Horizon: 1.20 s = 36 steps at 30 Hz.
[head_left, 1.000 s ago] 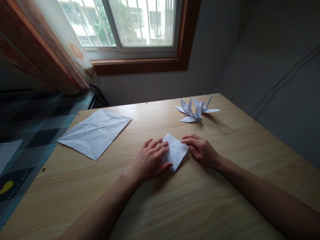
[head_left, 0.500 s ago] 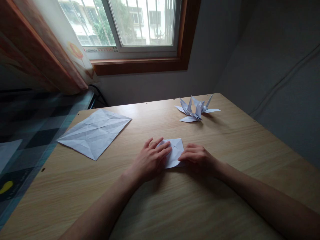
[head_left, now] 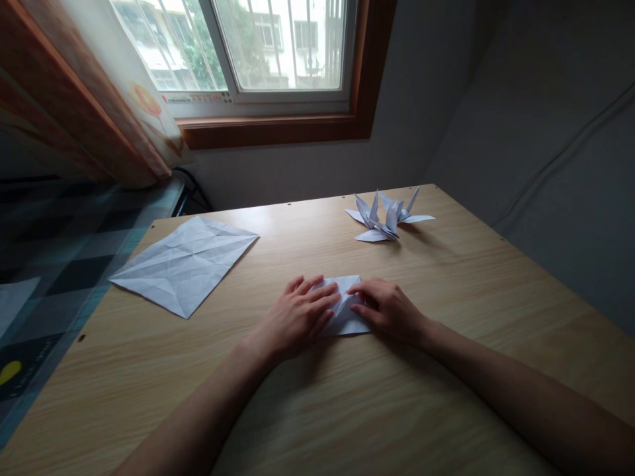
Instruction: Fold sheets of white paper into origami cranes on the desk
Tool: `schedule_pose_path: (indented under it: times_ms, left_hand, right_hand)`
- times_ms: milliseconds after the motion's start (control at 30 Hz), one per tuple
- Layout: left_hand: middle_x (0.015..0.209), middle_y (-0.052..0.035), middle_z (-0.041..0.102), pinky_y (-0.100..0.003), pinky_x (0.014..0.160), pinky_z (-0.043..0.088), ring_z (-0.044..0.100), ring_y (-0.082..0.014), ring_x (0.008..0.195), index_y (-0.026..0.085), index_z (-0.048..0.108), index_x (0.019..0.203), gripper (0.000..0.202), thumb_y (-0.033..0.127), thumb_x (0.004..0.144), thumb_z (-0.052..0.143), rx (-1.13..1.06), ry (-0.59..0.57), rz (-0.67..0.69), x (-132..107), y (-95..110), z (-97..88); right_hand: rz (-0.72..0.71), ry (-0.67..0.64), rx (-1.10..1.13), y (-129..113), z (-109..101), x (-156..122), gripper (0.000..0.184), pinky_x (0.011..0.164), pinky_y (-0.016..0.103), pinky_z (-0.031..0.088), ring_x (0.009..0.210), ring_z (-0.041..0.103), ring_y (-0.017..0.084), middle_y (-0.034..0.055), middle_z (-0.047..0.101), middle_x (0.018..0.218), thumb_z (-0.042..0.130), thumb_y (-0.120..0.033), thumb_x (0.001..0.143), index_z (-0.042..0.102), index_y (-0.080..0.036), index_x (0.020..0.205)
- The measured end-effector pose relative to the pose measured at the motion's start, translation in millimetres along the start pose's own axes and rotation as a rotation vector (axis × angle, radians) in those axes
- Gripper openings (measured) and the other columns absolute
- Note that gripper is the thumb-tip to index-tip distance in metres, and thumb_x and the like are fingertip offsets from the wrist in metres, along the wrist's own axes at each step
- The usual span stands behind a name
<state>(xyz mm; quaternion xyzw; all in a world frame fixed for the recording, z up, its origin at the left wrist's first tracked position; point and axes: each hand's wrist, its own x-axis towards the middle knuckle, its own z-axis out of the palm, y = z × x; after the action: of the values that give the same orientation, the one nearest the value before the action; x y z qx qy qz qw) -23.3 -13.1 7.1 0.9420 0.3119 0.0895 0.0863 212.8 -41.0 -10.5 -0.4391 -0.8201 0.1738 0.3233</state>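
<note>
A creased, unfolded square sheet of white paper (head_left: 184, 264) lies flat at the far left of the light wooden table (head_left: 446, 291). Near the middle, the left hand (head_left: 297, 317) presses flat, fingers spread, on a small folded white paper piece (head_left: 347, 311). The right hand (head_left: 389, 309) rests open on its right side, fingertips touching it. Far right sit finished white paper cranes (head_left: 387, 218).
</note>
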Motion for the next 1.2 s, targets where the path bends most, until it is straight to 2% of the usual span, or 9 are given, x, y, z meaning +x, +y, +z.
schedule_pose_path:
  times_ms: [200, 367, 533, 733, 900, 1100, 1200]
  left_hand:
    - [0.14, -0.0045, 0.055, -0.052, 0.107, 0.031, 0.045, -0.0299, 0.131, 0.025, 0.056, 0.13, 0.04, 0.039, 0.096, 0.044, 0.013, 0.006, 0.028, -0.3, -1.7, 0.3]
    - [0.139, -0.0062, 0.056, -0.051, 0.108, 0.031, 0.046, -0.0302, 0.131, 0.023, 0.057, 0.128, 0.04, 0.033, 0.09, 0.052, 0.032, 0.019, 0.028, -0.5, -0.1, 1.8]
    - [0.139, -0.005, 0.056, -0.051, 0.106, 0.03, 0.047, -0.0307, 0.129, 0.026, 0.056, 0.13, 0.039, 0.032, 0.092, 0.049, 0.069, 0.033, 0.045, -0.9, 0.0, 5.0]
    - [0.137, -0.0032, 0.057, -0.048, 0.105, 0.031, 0.048, -0.0292, 0.127, 0.031, 0.058, 0.128, 0.036, 0.031, 0.094, 0.048, 0.102, 0.067, 0.069, -1.3, -1.4, 7.8]
    - [0.137, -0.0054, 0.058, -0.049, 0.106, 0.031, 0.047, -0.0304, 0.128, 0.027, 0.056, 0.129, 0.039, 0.039, 0.093, 0.051, 0.106, 0.055, 0.067, -1.4, 0.5, 5.8]
    - [0.14, -0.0065, 0.054, -0.052, 0.107, 0.031, 0.045, -0.0321, 0.13, 0.028, 0.053, 0.134, 0.046, 0.047, 0.092, 0.051, 0.076, 0.019, 0.061, -1.4, 0.8, 3.1]
    - [0.142, -0.0078, 0.053, -0.055, 0.107, 0.031, 0.045, -0.0343, 0.13, 0.027, 0.054, 0.133, 0.047, 0.048, 0.091, 0.051, 0.066, -0.01, 0.055, -0.3, 2.2, 0.4]
  right_hand:
    - [0.098, 0.019, -0.03, -0.3, 5.2, 1.8, 0.026, 0.074, 0.03, 0.049, 0.076, 0.06, 0.018, 0.003, 0.065, 0.08, 0.066, -0.016, 0.082, 0.063, -0.018, 0.107]
    - [0.081, 0.037, -0.086, 1.5, 6.7, 2.3, 0.02, 0.077, 0.032, 0.049, 0.08, 0.06, 0.02, 0.0052, 0.066, 0.085, 0.062, -0.017, 0.086, 0.063, -0.018, 0.106]
    - [0.041, 0.063, -0.128, 1.5, 6.4, 2.1, 0.018, 0.08, 0.034, 0.05, 0.087, 0.061, 0.021, 0.0077, 0.068, 0.093, 0.057, -0.014, 0.088, 0.063, -0.018, 0.104]
    - [-0.086, 0.056, -0.255, 0.2, 5.7, 0.8, 0.018, 0.081, 0.039, 0.05, 0.09, 0.058, 0.025, 0.0092, 0.068, 0.094, 0.054, -0.014, 0.09, 0.064, -0.016, 0.105]
    - [-0.232, 0.006, -0.274, 0.9, 8.0, 0.6, 0.023, 0.096, 0.041, 0.046, 0.107, 0.057, 0.024, 0.0096, 0.067, 0.116, 0.054, -0.016, 0.091, 0.063, -0.017, 0.112]
    - [-0.088, -0.025, -0.269, 4.6, 9.8, 0.0, 0.027, 0.101, 0.044, 0.043, 0.117, 0.057, 0.025, 0.0072, 0.066, 0.123, 0.051, -0.015, 0.093, 0.064, -0.021, 0.115]
    - [-0.028, -0.026, -0.267, 4.2, 10.1, 0.6, 0.026, 0.101, 0.046, 0.043, 0.118, 0.055, 0.026, 0.009, 0.065, 0.125, 0.05, -0.014, 0.093, 0.064, -0.021, 0.113]
